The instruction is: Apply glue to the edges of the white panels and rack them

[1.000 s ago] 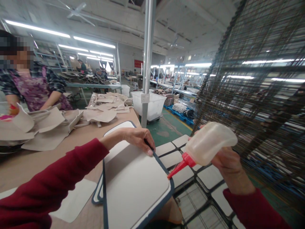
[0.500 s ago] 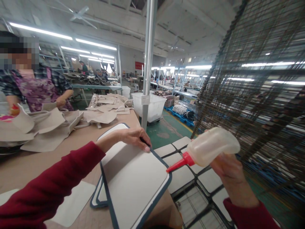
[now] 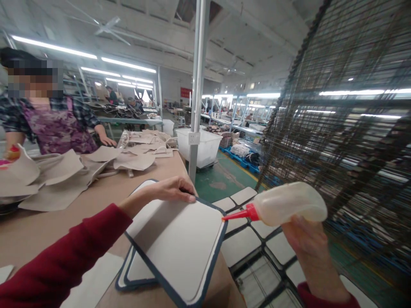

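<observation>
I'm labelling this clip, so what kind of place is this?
Probably a factory workshop: a tall dark wire rack, a large white plastic bin and beige fabric pieces heaped on the brown worktable suggest it.

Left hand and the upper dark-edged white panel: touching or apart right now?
Touching. The head view shows it: the left hand grips the far edge of the upper panel, a fingertip lying over the dark border.

Both visible garment ends are plain dark red, the left sleeve [image 3: 73,252] long, with soft creases and a narrowed end short of the bare left hand [image 3: 171,189], the right sleeve [image 3: 327,297] matching, mostly out of view, below a bare right hand [image 3: 308,246].
</observation>
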{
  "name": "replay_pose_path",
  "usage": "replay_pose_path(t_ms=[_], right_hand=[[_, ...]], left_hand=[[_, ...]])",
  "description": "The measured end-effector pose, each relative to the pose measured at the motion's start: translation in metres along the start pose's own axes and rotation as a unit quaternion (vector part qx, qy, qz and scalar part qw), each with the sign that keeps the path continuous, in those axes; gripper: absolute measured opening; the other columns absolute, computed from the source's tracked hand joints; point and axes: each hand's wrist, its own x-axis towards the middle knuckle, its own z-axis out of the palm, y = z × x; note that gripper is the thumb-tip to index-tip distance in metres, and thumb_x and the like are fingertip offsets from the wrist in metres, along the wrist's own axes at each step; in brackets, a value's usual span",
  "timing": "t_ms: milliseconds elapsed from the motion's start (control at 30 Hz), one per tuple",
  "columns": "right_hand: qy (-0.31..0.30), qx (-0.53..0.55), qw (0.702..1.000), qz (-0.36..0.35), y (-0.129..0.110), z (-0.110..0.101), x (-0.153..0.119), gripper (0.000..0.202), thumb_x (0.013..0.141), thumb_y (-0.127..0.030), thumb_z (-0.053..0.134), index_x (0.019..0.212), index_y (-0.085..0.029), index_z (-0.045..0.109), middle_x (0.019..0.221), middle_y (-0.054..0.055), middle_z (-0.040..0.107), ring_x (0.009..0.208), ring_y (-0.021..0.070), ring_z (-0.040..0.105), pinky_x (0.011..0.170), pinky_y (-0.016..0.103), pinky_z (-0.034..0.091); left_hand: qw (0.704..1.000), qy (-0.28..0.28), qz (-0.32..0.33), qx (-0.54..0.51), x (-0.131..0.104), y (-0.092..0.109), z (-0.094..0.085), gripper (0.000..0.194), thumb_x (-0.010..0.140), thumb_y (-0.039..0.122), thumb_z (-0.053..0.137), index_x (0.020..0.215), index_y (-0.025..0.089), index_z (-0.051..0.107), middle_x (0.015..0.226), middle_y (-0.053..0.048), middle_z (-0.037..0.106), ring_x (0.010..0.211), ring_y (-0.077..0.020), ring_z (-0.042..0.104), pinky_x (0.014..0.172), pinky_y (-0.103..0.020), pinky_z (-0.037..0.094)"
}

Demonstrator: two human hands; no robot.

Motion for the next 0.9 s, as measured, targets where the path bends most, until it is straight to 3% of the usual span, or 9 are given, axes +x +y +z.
replay_pose_path(t_ms=[133, 300, 433, 600, 900], right_hand=[[-0.003, -0.006, 1.000, -0.004, 0.003, -0.003, -0.004, 0.031, 0.057, -0.035, 0.083, 0.085, -0.032, 0.072, 0.074, 0.003, 0.071, 0.068, 0.0248, 0.068, 0.072, 0.048, 0.060], [0.002, -0.001, 1.000, 0.004, 0.004, -0.004, -0.005, 0.041, 0.053, -0.035, 0.084, 0.093, -0.033, 0.073, 0.076, 0.003, 0.071, 0.069, 0.0263, 0.068, 0.084, 0.055, 0.055], [0.004, -0.015, 0.999, 0.028, 0.004, -0.004, -0.008, 0.043, 0.051, -0.040, 0.084, 0.091, -0.031, 0.073, 0.076, 0.005, 0.071, 0.070, 0.0299, 0.068, 0.082, 0.060, 0.054], [0.008, -0.026, 0.999, 0.023, 0.002, -0.003, -0.013, 0.037, 0.052, -0.038, 0.083, 0.087, -0.031, 0.073, 0.075, 0.004, 0.071, 0.070, 0.0285, 0.068, 0.089, 0.058, 0.051], [-0.019, -0.003, 0.999, 0.029, 0.009, -0.009, -0.018, 0.032, 0.054, -0.041, 0.082, 0.084, -0.030, 0.074, 0.075, 0.007, 0.071, 0.072, 0.0301, 0.068, 0.089, 0.059, 0.050]], left_hand=[[0.999, 0.013, -0.044, -0.026, -0.004, 0.000, 0.006, 0.038, 0.079, 0.049, 0.064, 0.067, 0.013, 0.064, 0.055, 0.004, 0.041, 0.052, -0.0080, 0.031, 0.045, -0.021, 0.021], [0.994, 0.042, -0.086, -0.047, -0.008, -0.002, 0.013, 0.045, 0.075, 0.058, 0.064, 0.064, 0.014, 0.058, 0.054, 0.005, 0.038, 0.050, -0.0081, 0.030, 0.045, -0.023, 0.019], [0.990, 0.065, -0.112, -0.054, -0.010, -0.008, 0.018, 0.049, 0.072, 0.062, 0.064, 0.063, 0.014, 0.059, 0.051, 0.005, 0.037, 0.048, -0.0080, 0.029, 0.045, -0.023, 0.017], [0.985, 0.076, -0.136, -0.078, -0.011, -0.013, 0.022, 0.049, 0.071, 0.062, 0.065, 0.066, 0.014, 0.061, 0.052, 0.004, 0.043, 0.048, -0.0080, 0.031, 0.044, -0.023, 0.017], [0.978, 0.074, -0.157, -0.117, -0.015, -0.017, 0.024, 0.044, 0.074, 0.058, 0.066, 0.069, 0.014, 0.063, 0.057, 0.002, 0.051, 0.051, -0.0092, 0.040, 0.047, -0.022, 0.024]])
